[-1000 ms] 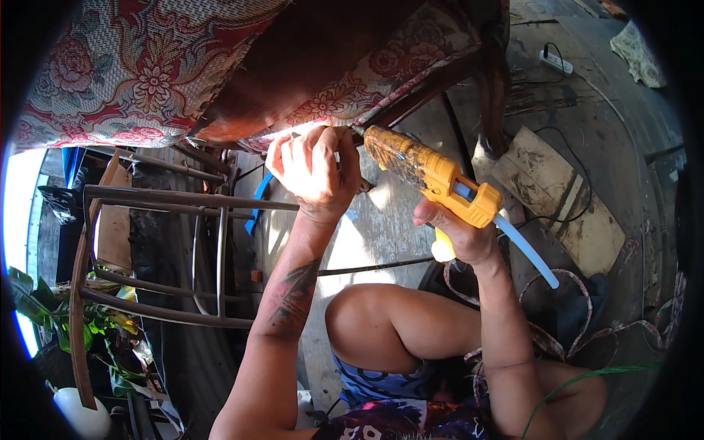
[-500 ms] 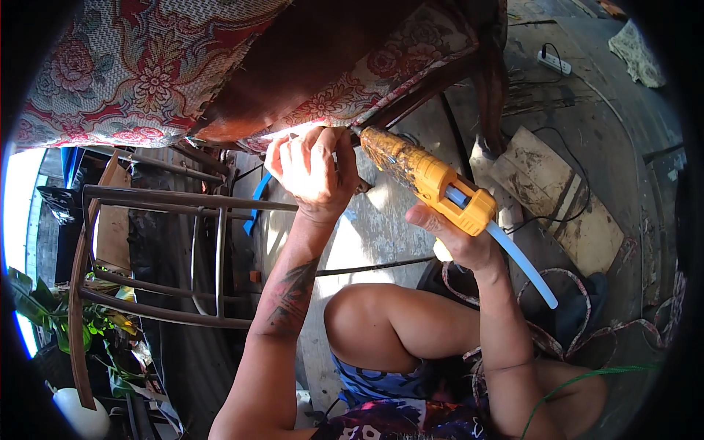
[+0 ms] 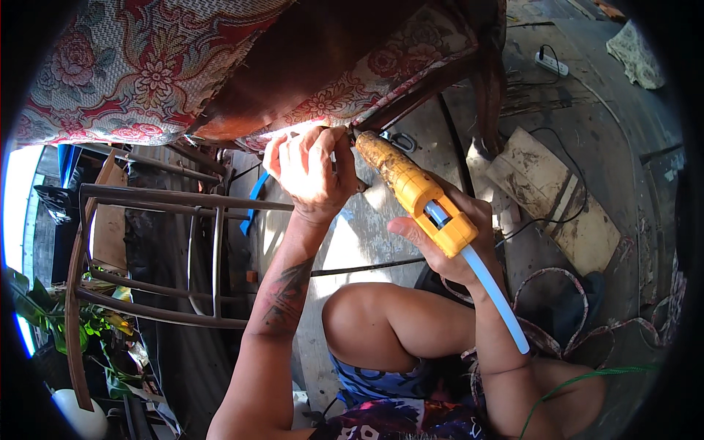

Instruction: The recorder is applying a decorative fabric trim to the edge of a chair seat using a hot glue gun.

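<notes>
An upholstered piece of furniture in red floral fabric with a dark wooden frame and leg fills the upper view. My left hand is closed at its lower fabric edge, gripping there, with the fingertips partly hidden. My right hand holds a yellow hot glue gun, smeared brown toward the nozzle, with a long translucent glue stick sticking out behind. The nozzle points at the seam between fabric and wood, just right of my left fingers.
A metal rack or frame stands at left beside plants. At right lie a stained board, a power strip, a cloth and coiled cord. A blue strip lies on the floor. My bent leg is below.
The glue gun has swung clockwise, its back end moving down and left with my right hand and its nozzle edging left toward the seam. My left hand has shifted only slightly.
</notes>
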`<state>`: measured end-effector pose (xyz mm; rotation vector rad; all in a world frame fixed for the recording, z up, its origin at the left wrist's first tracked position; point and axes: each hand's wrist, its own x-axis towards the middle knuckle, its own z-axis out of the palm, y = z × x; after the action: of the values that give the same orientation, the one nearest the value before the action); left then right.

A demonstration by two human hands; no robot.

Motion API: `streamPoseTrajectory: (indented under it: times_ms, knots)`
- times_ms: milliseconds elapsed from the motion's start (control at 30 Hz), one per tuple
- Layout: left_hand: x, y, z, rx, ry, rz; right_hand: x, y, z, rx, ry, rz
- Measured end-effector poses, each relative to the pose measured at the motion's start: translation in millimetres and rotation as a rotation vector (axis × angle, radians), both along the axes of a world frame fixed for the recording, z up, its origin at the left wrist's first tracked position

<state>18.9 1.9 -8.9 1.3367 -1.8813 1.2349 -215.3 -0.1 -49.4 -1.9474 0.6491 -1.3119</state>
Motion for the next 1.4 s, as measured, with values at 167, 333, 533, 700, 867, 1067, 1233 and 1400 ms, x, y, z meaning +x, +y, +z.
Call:
streamPoseTrajectory:
  times_ms: [167, 333, 533, 700, 867, 1067, 1233, 1400]
  knots:
    - [2, -3, -2, -0.032, 0.005, -0.035, -5, 4, 4, -0.024, -0.001, -0.010]
    - [-1, -3, -1, -0.033, 0.014, -0.023, -12, 10, 4, 0.193, -0.063, 0.020]
    - [4, -6, -3, -0.055, -0.013, -0.029, -16, 8, -3, 0.093, -0.102, -0.039]
    - [2, -4, 2, -0.004, -0.030, -0.012, -17, 8, -4, 0.138, -0.127, -0.024]
    - [3, -3, 6, -0.016, -0.115, -0.040, -17, 9, -3, 0.139, -0.134, -0.019]
    - [4, 8, 1, -0.006, -0.110, -0.142, -21, 10, -1, 0.242, -0.263, 0.014]
    - [7, 2, 6, -0.032, -0.072, -0.022, -27, 13, -19, 0.397, -0.384, 0.102]
    - [4, -4, 6, -0.080, -0.086, -0.011, -28, 14, -22, 0.439, -0.407, 0.120]
